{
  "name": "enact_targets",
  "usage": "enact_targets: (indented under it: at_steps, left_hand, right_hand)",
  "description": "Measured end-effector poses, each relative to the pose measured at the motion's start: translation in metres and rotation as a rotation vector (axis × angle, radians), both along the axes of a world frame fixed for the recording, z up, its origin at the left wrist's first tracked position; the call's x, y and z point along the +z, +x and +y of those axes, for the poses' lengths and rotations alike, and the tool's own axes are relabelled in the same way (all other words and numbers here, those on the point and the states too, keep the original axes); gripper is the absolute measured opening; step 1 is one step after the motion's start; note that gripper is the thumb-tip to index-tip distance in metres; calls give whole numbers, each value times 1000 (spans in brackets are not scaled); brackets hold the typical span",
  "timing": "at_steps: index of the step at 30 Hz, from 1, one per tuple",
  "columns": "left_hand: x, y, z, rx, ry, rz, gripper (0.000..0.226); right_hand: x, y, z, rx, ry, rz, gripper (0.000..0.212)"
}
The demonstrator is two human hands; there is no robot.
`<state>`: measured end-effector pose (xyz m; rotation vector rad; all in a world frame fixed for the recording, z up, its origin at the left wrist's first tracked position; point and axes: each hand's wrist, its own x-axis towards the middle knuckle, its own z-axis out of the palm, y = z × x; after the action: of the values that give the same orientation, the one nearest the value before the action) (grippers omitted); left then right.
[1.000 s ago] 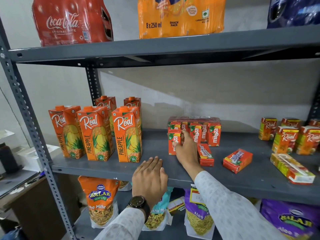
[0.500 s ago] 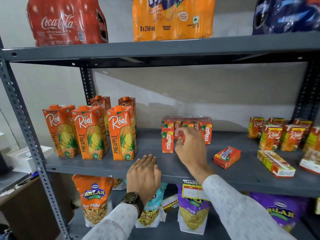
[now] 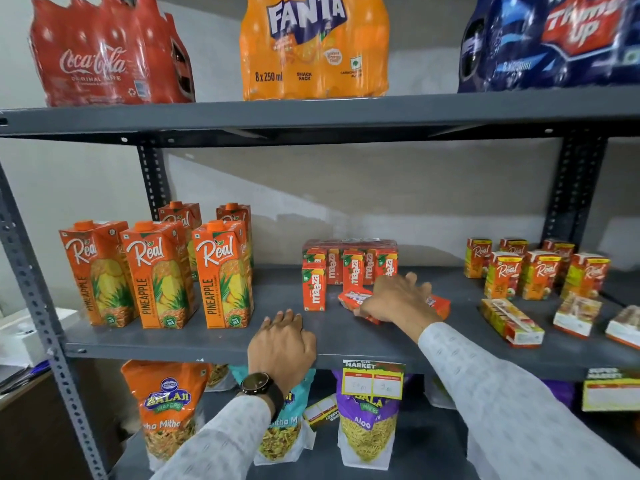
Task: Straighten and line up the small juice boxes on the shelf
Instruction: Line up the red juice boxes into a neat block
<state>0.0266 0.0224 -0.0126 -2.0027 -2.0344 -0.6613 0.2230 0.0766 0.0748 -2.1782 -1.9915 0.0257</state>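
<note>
Mid-shelf, toward the front edge: right hand (image 3: 394, 299) on a fallen Maaza box (image 3: 355, 298), standing-up step in hand.

Right hand's fingers curl onto that flat box; grip looks closing, can't tell if fully clamped. A second flat box (image 3: 440, 304) lies just beside it, partly hidden by the hand. Left hand (image 3: 282, 341) rests palm-down on the shelf (image 3: 173, 341) front edge, holding nothing. One upright Maaza box (image 3: 313, 287) stands forward of the back Maaza row (image 3: 349, 261). Small Real boxes (image 3: 540, 275) toward the right end, some toppled near the front. Next move, likely: tip the held box upright, slide it beside the forward one, label out.
</note>
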Motion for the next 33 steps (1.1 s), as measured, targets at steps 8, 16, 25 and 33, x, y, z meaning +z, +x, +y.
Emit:
enact_targets:
  at_steps: [8, 16, 25, 33]
  left_hand:
    - [0, 1, -2, 11, 4, -19, 58]
    - [1, 1, -2, 20, 4, 2, 53]
    - [-2, 1, -1, 28, 21, -4, 50]
    - [-7, 0, 5, 26, 46, -6, 51]
  right_hand:
    - [25, -2, 26, 216, 188, 370, 47]
    - [8, -17, 42, 422, 231, 427, 59]
    - [-60, -30, 37, 186, 489, 683, 101]
    - [-67, -25, 41, 208, 495, 867, 91]
